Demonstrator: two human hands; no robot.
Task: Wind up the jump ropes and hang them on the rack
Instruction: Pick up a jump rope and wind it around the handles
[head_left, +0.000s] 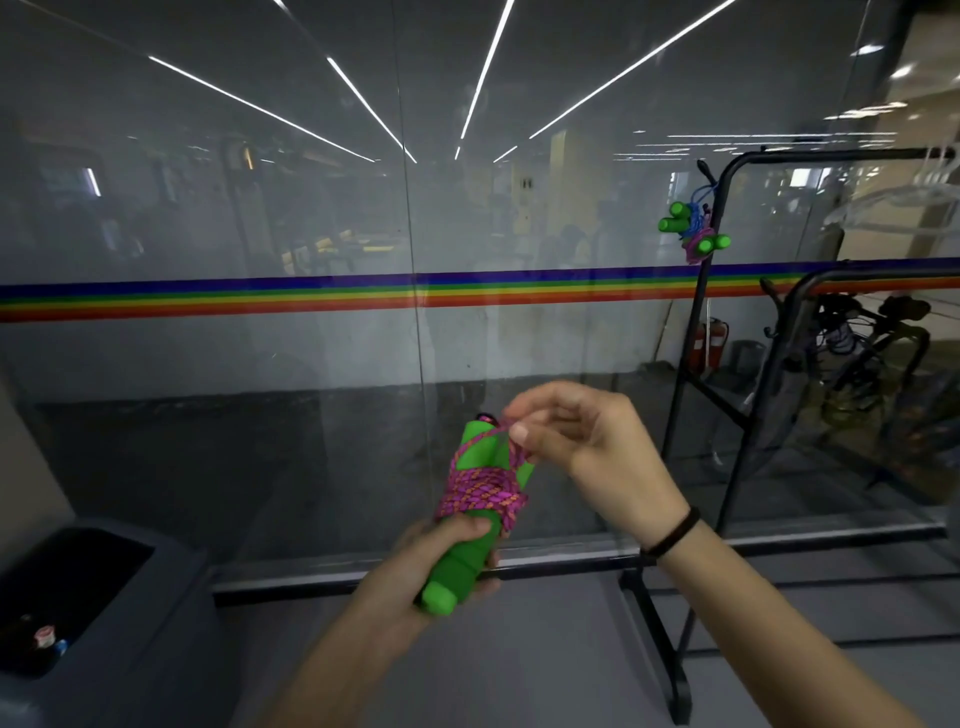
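Green rounded handles (460, 564) gripped in left hand (415, 592) — right hand (587, 436) pinches braided pink cord (478, 491).

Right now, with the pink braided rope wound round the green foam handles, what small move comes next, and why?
Probably tuck the end under the coils: the right hand pinches the pink braided rope near the top of the green foam handles, which the left hand grips.

Just above the fingers (464, 526) of the left hand (410, 582) the rope (480, 491) is wound round the handles (457, 564). Beyond and right of the fingertips (519, 432) of the right hand (587, 441), wound ropes (693, 231) are hung on the rack (688, 395).
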